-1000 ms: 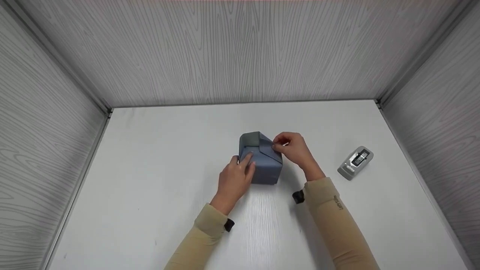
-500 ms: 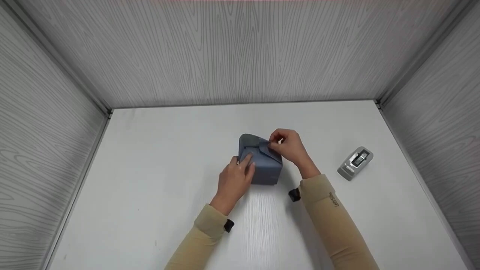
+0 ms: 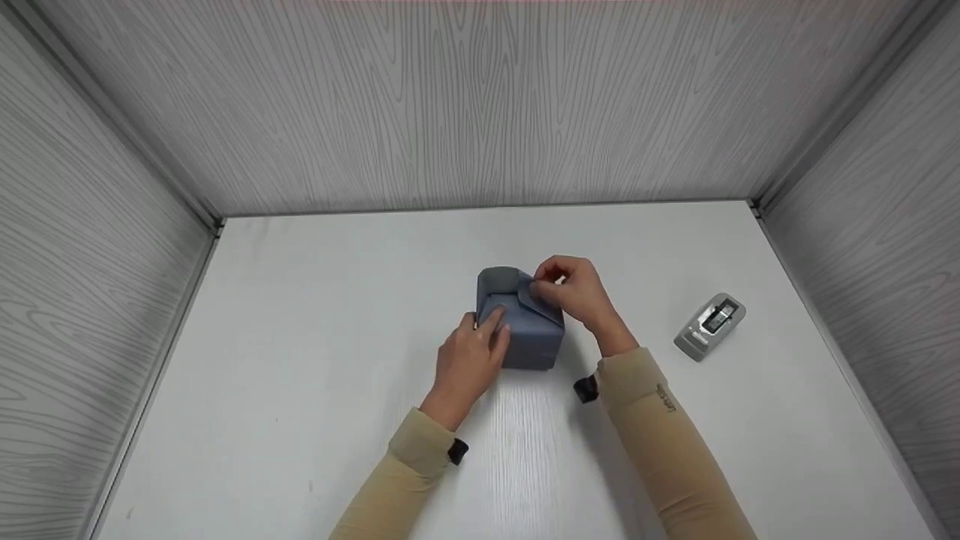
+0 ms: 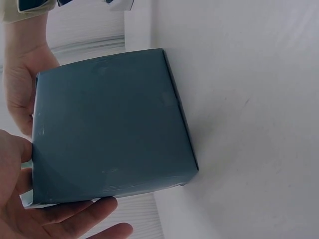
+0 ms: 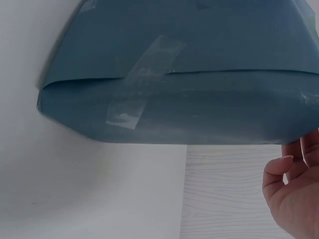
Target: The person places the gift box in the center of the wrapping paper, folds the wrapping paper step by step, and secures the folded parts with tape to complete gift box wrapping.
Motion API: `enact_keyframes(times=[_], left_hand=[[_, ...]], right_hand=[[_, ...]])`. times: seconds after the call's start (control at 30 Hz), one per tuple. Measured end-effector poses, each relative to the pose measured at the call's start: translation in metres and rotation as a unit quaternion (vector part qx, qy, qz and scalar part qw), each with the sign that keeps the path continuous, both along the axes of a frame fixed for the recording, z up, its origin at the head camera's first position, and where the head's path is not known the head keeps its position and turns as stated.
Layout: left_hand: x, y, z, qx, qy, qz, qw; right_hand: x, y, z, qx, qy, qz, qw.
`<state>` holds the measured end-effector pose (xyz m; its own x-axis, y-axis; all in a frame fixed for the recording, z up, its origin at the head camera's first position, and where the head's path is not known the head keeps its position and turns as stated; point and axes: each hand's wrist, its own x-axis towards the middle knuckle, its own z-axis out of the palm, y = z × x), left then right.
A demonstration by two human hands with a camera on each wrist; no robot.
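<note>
A box wrapped in blue-grey paper stands on the table, with paper flaps folding over its upper end. My left hand holds it at the left, one finger lying on the front flap. In the left wrist view, the fingers of my left hand spread along one side of the box and the thumb is at its edge. My right hand pinches the right-hand paper flap near its tip. Strips of clear tape cross a seam on the side that the right wrist view shows.
A small grey thing with a dark window, shaped like a tape dispenser, lies on the white table to the right. Grey wood-grain panels rise behind the table and at both sides.
My right hand has moved slightly left and away from me along the box, bringing the right flap inward over the top. My left hand has stayed in place.
</note>
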<state>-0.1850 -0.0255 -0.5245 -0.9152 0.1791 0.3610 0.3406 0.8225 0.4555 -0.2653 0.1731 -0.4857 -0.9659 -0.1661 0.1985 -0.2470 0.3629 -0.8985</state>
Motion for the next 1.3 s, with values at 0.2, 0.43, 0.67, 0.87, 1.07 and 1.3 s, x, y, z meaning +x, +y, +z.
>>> enact_keyframes(times=[0.2,0.43,0.67,0.87,1.07,1.3], left_hand=[[0.000,0.000,0.001,-0.001,-0.004,0.002,1.0000],[-0.001,0.000,0.000,-0.005,0.005,0.002,1.0000],[-0.002,0.001,0.000,-0.009,-0.003,0.004,1.0000],[-0.001,0.000,0.001,-0.006,-0.006,0.002,1.0000],[-0.001,0.000,0.000,-0.001,-0.002,-0.001,1.0000],[-0.001,0.000,-0.001,-0.002,-0.003,-0.003,1.0000]], right_hand=[[-0.001,-0.003,0.002,-0.013,0.015,0.007,0.9998],[-0.002,-0.007,0.003,-0.023,0.012,-0.002,0.9997],[0.015,-0.016,0.030,-0.019,0.022,0.000,0.9996],[0.022,-0.023,0.043,-0.018,0.043,0.001,0.9989],[0.023,-0.026,0.043,-0.014,0.053,-0.005,0.9985],[0.005,-0.018,0.007,-0.021,0.080,-0.005,0.9966]])
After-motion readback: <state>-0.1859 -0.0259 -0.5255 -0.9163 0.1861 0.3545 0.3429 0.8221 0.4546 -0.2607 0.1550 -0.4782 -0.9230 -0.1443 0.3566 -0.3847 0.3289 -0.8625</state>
